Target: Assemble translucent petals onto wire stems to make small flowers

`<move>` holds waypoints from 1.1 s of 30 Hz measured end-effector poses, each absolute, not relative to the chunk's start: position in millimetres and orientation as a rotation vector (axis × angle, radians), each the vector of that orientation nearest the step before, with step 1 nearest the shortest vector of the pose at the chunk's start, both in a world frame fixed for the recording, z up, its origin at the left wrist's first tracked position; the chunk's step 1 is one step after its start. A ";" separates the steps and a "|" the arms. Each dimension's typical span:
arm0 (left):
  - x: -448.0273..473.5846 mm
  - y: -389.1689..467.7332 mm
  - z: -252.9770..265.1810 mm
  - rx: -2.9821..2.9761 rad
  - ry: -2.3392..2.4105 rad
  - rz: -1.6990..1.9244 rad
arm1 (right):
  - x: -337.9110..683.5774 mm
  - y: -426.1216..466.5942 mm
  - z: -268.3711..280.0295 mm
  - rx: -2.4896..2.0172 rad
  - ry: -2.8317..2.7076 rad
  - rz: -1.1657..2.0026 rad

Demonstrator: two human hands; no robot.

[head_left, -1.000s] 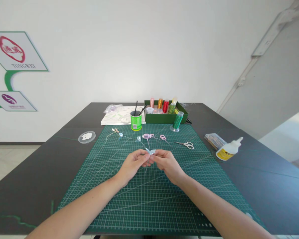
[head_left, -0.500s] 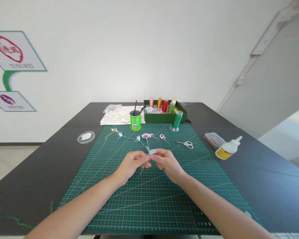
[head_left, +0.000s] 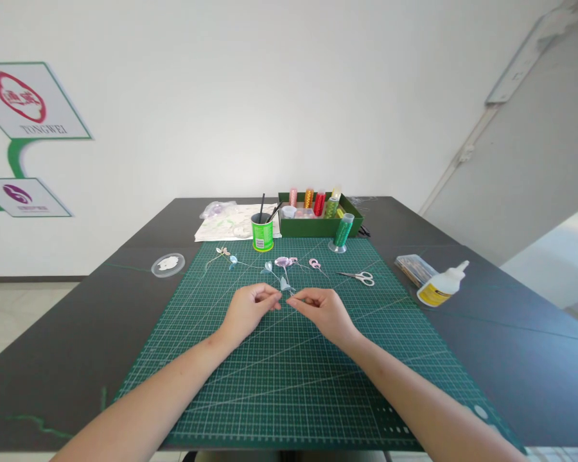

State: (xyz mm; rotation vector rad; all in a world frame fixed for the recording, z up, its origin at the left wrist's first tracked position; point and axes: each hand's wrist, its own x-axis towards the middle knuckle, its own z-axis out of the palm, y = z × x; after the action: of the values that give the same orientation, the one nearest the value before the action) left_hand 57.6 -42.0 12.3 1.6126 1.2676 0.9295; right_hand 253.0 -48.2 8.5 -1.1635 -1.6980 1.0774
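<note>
My left hand [head_left: 248,309] and my right hand [head_left: 320,312] meet over the middle of the green cutting mat [head_left: 289,372]. Between their pinched fingertips sits a small pale blue petal on thin wire [head_left: 284,284], pointing up and away from me. Both hands pinch the wire just below the petal. Just beyond lie more small wire petals: a pink one [head_left: 283,262], another pink one [head_left: 314,264], a blue one [head_left: 232,259] and a beige one [head_left: 222,252].
Small scissors [head_left: 359,277] lie to the right on the mat. A glue bottle [head_left: 442,287] and a clear packet [head_left: 415,267] rest on the dark table. At the back stand a green cup [head_left: 262,231], a green spool [head_left: 342,233] and a green box of thread spools [head_left: 318,215]. A round lid [head_left: 168,264] lies left.
The hands have moved slightly apart and lower, and the blue petal now stands up between the fingertips instead of lying across them.
</note>
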 end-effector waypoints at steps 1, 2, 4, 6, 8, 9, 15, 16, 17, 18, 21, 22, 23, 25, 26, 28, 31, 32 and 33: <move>56.9 -42.5 13.1 1.662 1.286 0.901 | 254.3 -49.1 10.0 -1.151 -1.715 1.080; 56.4 -43.3 13.8 1.716 1.292 0.869 | 255.7 -50.0 11.4 -1.137 -1.732 1.084; 56.2 -45.6 14.4 1.833 1.288 0.808 | 258.3 -51.6 13.8 -1.105 -1.766 1.093; 57.4 -48.5 13.7 1.950 1.272 0.751 | 260.1 -52.7 15.4 -1.065 -1.787 1.110; 59.4 -51.6 12.6 2.055 1.256 0.704 | 260.7 -53.1 16.7 -1.033 -1.781 1.135; 60.5 -53.1 12.1 2.105 1.240 0.684 | 260.7 -53.0 17.4 -1.020 -1.763 1.146; 64.9 -60.7 13.7 2.311 1.126 0.612 | 260.1 -50.0 21.7 -1.001 -1.566 1.188; 65.2 -61.7 14.2 2.323 1.108 0.611 | 260.3 -49.4 21.8 -1.009 -1.539 1.197; 65.5 -62.6 14.6 2.334 1.088 0.613 | 260.5 -48.8 21.5 -1.022 -1.519 1.200; 65.7 -63.5 15.0 2.342 1.070 0.615 | 260.7 -48.1 21.1 -1.040 -1.505 1.196; 66.2 -65.2 15.6 2.371 1.047 0.625 | 260.8 -46.2 18.6 -1.095 -1.495 1.152; 66.3 -65.5 15.7 2.378 1.044 0.633 | 260.6 -45.5 17.8 -1.104 -1.496 1.138; 66.2 -65.7 15.8 2.381 1.041 0.644 | 260.5 -44.9 17.0 -1.107 -1.496 1.127; 66.1 -65.7 16.0 2.376 1.038 0.668 | 260.4 -43.9 16.1 -1.111 -1.495 1.112; 65.9 -65.5 16.1 2.367 1.041 0.678 | 260.4 -43.7 16.0 -1.115 -1.494 1.108; 65.7 -65.1 16.2 2.329 1.063 0.688 | 260.6 -43.9 16.9 -1.119 -1.493 1.101; 65.7 -64.1 16.2 2.221 1.086 0.682 | 261.1 -45.6 20.0 -1.093 -1.501 1.098; 65.8 -63.9 16.3 2.184 1.080 0.679 | 261.3 -46.4 21.1 -1.079 -1.505 1.097; 66.0 -63.7 16.4 2.151 1.067 0.672 | 261.4 -47.2 22.2 -1.065 -1.509 1.098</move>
State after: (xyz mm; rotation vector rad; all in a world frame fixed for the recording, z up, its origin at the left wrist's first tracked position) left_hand 66.0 -63.7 16.4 2.1508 1.0665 0.6717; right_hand 261.4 -47.2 22.2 -1.0654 -1.5086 1.0980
